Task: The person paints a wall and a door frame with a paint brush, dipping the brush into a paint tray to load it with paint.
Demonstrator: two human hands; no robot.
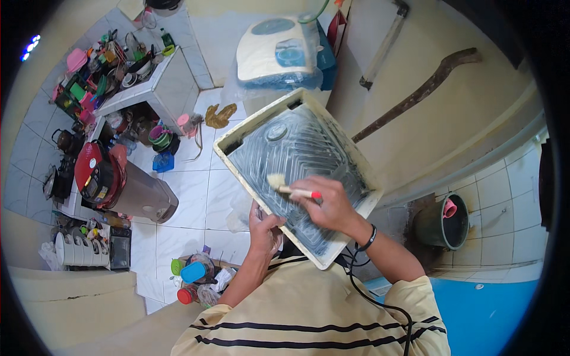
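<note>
Pale bristles tip the brush (pixel 286 189), whose red-ended handle is pinched in the right grip (pixel 326 204), fingers closed around it. The bristles touch a ridged dark panel (pixel 309 154) in a cream frame, its face streaked with whitish suds. The left grip (pixel 264 228) is closed on the panel's lower left edge, thumb at the rim, its other fingers largely hidden. The panel is held up in front of the torso, slantwise, above the white tiled floor (pixel 184 196). A black bracelet (pixel 369 237) circles the right wrist. Beyond the panel's far edge stands a white and blue washing machine (pixel 276 50); a brown cloth (pixel 219 115) lies on the floor near it. To the left, dishes crowd a tiled desk (pixel 172 77); to the right, a pink dipper (pixel 450 207) sits in a dark green bucket (pixel 428 224).
</note>
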